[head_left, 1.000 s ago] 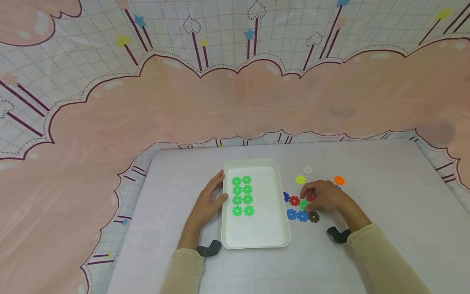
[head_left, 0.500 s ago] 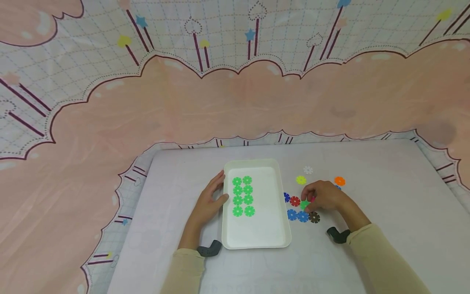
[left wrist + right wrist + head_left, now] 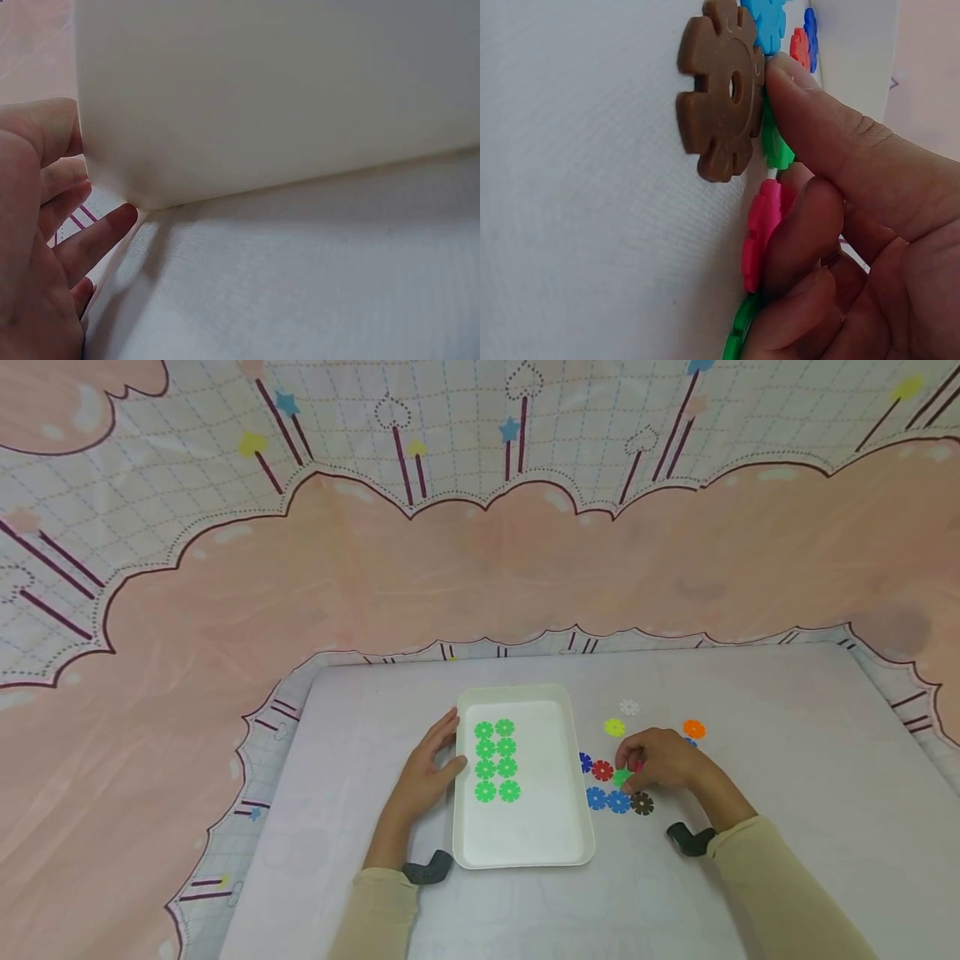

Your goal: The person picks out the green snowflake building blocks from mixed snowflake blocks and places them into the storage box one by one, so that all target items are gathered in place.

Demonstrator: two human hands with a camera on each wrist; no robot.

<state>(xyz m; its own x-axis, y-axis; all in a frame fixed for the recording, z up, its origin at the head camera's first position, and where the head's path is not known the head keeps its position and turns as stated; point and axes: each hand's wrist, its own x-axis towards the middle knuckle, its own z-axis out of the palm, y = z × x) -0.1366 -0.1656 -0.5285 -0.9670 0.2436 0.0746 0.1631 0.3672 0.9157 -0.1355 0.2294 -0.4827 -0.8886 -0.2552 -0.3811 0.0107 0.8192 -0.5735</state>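
Observation:
My left hand (image 3: pixel 426 775) rests at the left edge of a white tray (image 3: pixel 551 835), its fingers spread along the rim; the left wrist view shows the fingertips against the tray's side wall (image 3: pixel 262 105). Flat on the tray lie two columns of green notched snowflake discs (image 3: pixel 506 767). Over the loose discs to the right, my right hand (image 3: pixel 660 758) pinches a green snowflake disc (image 3: pixel 621 777) between thumb and fingers. In the right wrist view a pink disc (image 3: pixel 763 232) and another green disc (image 3: pixel 739 330) lie under the curled fingers, partly hidden.
Beside the tray lie a red disc (image 3: pixel 602 770), a dark blue disc (image 3: pixel 586 763), light blue discs (image 3: pixel 618 802) and a brown disc (image 3: pixel 642 803). Farther back are yellow (image 3: pixel 615 727), clear (image 3: pixel 629 707) and orange discs (image 3: pixel 693 729). A patterned curtain (image 3: pixel 480 568) stands behind the table.

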